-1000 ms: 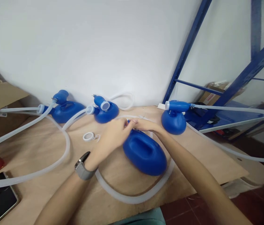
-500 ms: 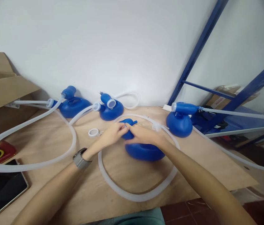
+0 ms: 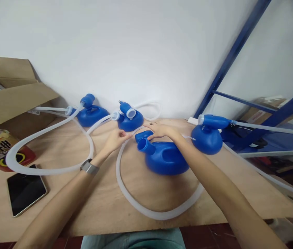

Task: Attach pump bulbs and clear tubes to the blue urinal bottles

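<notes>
The left hand hides what its fingers touch, and the cardboard box and the hose are cut by the edges.

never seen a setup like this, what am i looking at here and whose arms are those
There is no machine here: one camera sits on a person's head and looks forward and down, so the two bare arms reaching in from below are that person's own. The left hand, with a grey watch on its wrist, is at the translucent soft tube that loops on the light wooden tabletop; whether it grips it is unclear. The right hand lies open on a spout of the blue plastic jug-shaped container inside that loop. Three similar blue containers with tubes stand further back. At the left lie a black smartphone and an open cardboard box.
</notes>
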The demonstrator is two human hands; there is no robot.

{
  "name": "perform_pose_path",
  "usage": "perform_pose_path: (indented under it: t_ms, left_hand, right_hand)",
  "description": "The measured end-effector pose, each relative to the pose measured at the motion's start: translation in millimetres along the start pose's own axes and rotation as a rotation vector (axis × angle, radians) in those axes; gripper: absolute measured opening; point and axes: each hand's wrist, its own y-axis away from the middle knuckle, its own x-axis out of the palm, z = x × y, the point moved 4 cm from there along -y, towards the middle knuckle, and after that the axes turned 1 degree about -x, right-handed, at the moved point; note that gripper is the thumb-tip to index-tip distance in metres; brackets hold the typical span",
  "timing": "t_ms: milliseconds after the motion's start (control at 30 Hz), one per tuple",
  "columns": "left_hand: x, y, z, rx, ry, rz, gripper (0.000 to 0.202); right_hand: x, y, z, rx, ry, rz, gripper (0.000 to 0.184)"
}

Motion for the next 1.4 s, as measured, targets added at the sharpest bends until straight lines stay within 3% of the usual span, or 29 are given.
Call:
perform_pose_path:
  t_ms: [67,167,267,367,500,633,733,900,1067,1300,1400]
  left_hand:
    - [5.2,-12,11,-0.046,0.055,-0.066,0.045]
    - [18.4,-26,22,-0.088,0.154,-0.109,0.039]
    - [32.9,-33,27,-0.076,0.231,-0.055,0.037]
    - [36.9,-32,24,-0.044,0.318,-0.044,0.042]
    - [22.8,-21,5,0.017,0.394,-0.149,0.053]
    - [3.7,1,-33,0.259,0.27,-0.346,0.054]
    - [-2.1,14,-52,0.373,0.251,-0.449,0.057]
    - [6.6,19,-59,0.354,0.479,-0.258,0.062]
    - [10.5,29,-64,0.419,0.612,-0.186,0.065]
    - [4.2,35,-73,0.66,0.416,0.006,0.084]
    - [1.9,25,-65,0.631,0.275,0.116,0.082]
  right_hand:
    - [9,-20,-5,0.062,0.099,0.08,0.106]
    - [21,-33,-2,0.035,0.121,0.117,0.088]
    - [20,-28,3,-0.009,0.13,0.063,0.073]
    - [6,-12,10,-0.063,0.119,-0.098,0.072]
    - [-18,21,32,-0.213,0.039,-0.437,0.071]
    - [-32,57,57,-0.261,0.005,-0.709,0.069]
    - [-31,74,69,-0.34,0.001,-0.777,0.068]
    - [-22,81,75,-0.425,-0.113,-0.868,0.065]
    - [-20,86,84,-0.427,-0.184,-0.938,0.061]
    - [-23,90,84,-0.388,-0.385,-0.844,0.058]
    - [-22,85,75,-0.318,-0.361,-0.747,0.056]
